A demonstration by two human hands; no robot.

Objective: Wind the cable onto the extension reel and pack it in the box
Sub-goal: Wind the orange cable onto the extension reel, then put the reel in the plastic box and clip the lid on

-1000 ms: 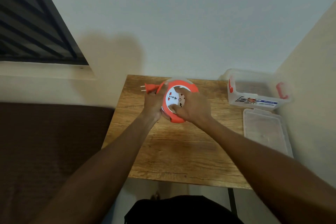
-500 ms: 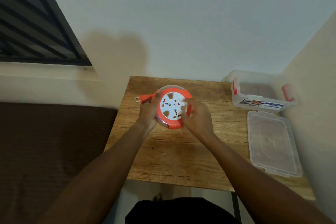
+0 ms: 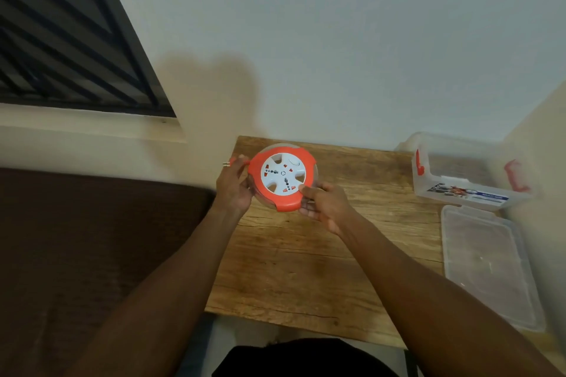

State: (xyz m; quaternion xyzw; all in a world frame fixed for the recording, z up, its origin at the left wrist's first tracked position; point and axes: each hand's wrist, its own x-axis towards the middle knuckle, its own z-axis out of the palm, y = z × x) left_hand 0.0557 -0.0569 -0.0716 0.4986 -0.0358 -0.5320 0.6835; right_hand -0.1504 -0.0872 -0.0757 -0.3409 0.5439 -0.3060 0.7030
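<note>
reel (image 3: 283, 176) gripped between left hand (image 3: 234, 188), right hand (image 3: 326, 206)

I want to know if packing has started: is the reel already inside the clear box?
No, the reel is held above the wooden table by both hands, while the box sits apart at the right.

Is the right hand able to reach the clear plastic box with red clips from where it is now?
Probably yes. The right hand holds the orange and white extension reel, and only bare wooden table lies between it and the open clear plastic box.
</note>
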